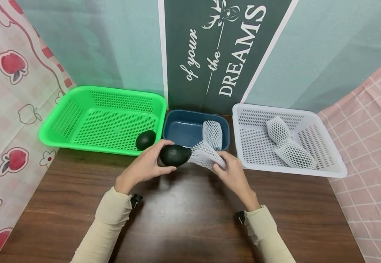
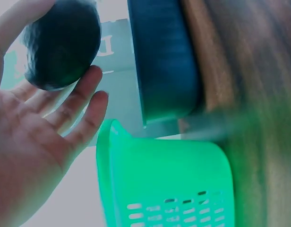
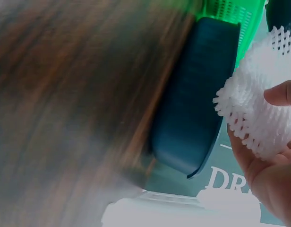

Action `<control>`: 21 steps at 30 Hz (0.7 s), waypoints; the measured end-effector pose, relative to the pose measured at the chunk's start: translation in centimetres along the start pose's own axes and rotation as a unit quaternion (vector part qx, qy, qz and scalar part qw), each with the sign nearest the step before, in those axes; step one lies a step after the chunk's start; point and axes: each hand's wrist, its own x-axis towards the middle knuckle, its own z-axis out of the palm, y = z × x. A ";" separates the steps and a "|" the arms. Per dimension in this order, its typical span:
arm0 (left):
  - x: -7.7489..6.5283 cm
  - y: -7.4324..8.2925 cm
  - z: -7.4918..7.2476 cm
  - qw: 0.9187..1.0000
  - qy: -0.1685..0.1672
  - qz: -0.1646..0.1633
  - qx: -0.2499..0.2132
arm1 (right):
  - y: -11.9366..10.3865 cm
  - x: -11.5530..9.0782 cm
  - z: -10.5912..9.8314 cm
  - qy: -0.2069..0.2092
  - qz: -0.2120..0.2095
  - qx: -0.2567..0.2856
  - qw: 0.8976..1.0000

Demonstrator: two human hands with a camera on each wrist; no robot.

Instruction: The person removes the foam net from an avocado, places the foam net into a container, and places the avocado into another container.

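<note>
My left hand (image 1: 145, 165) grips a dark avocado (image 1: 174, 155) by its rounder end, thumb below and fingers above in the head view. The avocado's narrow end meets the mouth of a white foam net sleeve (image 1: 206, 155), which my right hand (image 1: 232, 172) pinches at its far end. Both are held up in front of the small dark blue tub (image 1: 182, 134). In the left wrist view the avocado (image 2: 64, 45) sits between thumb and fingers. The right wrist view shows the foam net (image 3: 263, 94) between thumb and fingers, with the avocado's tip (image 3: 281, 14) beyond it.
A green basket (image 1: 103, 148) on the left holds another dark avocado (image 1: 145, 140). One foam net (image 1: 212, 134) lies in the blue tub. On the right, a white basket (image 1: 290, 170) holds two net-wrapped fruits (image 1: 277, 130). Behind the containers hangs a printed cloth (image 1: 128, 47).
</note>
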 end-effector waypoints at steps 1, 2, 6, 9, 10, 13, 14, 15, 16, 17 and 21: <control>0.0 0.0 -0.2 1.000 0.008 0.001 0.001 | -0.1 0.1 0.0 0.006 0.001 0.005 1.000; 0.0 0.1 -0.4 1.000 0.017 0.000 0.004 | -0.2 0.3 -0.1 0.011 0.002 0.009 1.000; -0.2 -0.1 -1.2 0.998 0.049 -0.007 0.024 | -0.7 0.9 -0.2 0.031 0.012 0.029 0.999; -0.2 -0.3 -1.6 0.998 0.065 -0.009 0.026 | -1.0 1.4 -0.3 0.043 0.021 0.043 0.998; -0.2 -0.4 -1.7 0.997 0.069 -0.010 0.026 | -1.1 1.6 -0.3 0.047 0.023 0.046 0.998; -0.2 -0.6 -1.9 0.996 0.080 -0.010 0.023 | -1.4 2.0 -0.3 0.052 0.033 0.048 0.997; -0.2 -0.7 -2.0 0.996 0.084 -0.012 0.023 | -1.4 2.2 -0.3 0.052 0.036 0.047 0.997; -0.2 -0.7 -2.1 0.996 0.087 -0.013 0.023 | -1.5 2.3 -0.3 0.053 0.038 0.046 0.997; -0.2 -0.8 -2.2 0.995 0.092 -0.014 0.024 | -1.6 2.5 -0.3 0.053 0.041 0.048 0.997; -0.2 -0.9 -2.3 0.995 0.098 -0.014 0.024 | -1.6 2.6 -0.3 0.052 0.046 0.051 0.996; -0.2 -1.5 -2.5 0.991 0.127 -0.019 0.024 | -1.8 3.1 0.0 0.065 0.058 0.071 0.994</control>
